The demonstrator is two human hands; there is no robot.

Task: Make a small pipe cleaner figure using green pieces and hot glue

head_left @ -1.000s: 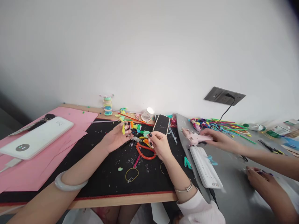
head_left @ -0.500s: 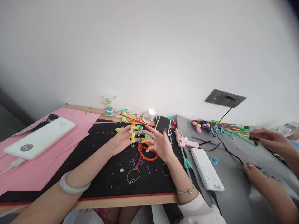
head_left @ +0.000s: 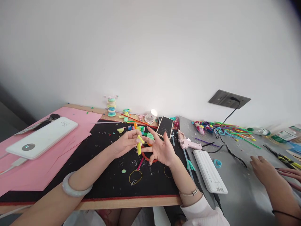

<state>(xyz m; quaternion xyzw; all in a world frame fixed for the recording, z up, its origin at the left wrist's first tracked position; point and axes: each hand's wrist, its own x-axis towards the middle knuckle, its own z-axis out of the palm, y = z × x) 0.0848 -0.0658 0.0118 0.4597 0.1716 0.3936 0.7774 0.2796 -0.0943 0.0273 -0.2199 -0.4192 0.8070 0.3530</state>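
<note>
My left hand (head_left: 125, 143) is raised a little over the black mat (head_left: 105, 175), its fingers pinched on a small yellow fuzzy piece (head_left: 139, 143). My right hand (head_left: 160, 148) is just to the right of it, palm turned up and inward, fingers spread, its thumb and forefinger reaching toward the yellow piece. Under my hands lie red-handled pliers (head_left: 147, 157) and several small colourful fuzzy bits (head_left: 141, 128). A yellow wire loop (head_left: 135, 176) lies nearer to me on the mat.
A white power bank (head_left: 41, 138) lies on pink paper (head_left: 35, 169) at left. A phone (head_left: 165, 127), a pink glue gun (head_left: 185, 142) and a white keyboard (head_left: 209, 171) sit to the right. Another person's hands (head_left: 265, 168) rest on the grey mat beside colourful pipe cleaners (head_left: 230, 130).
My hands lifted and came together over the pliers, my right hand opening. The other person let go of the glue gun and drew both hands back to the right.
</note>
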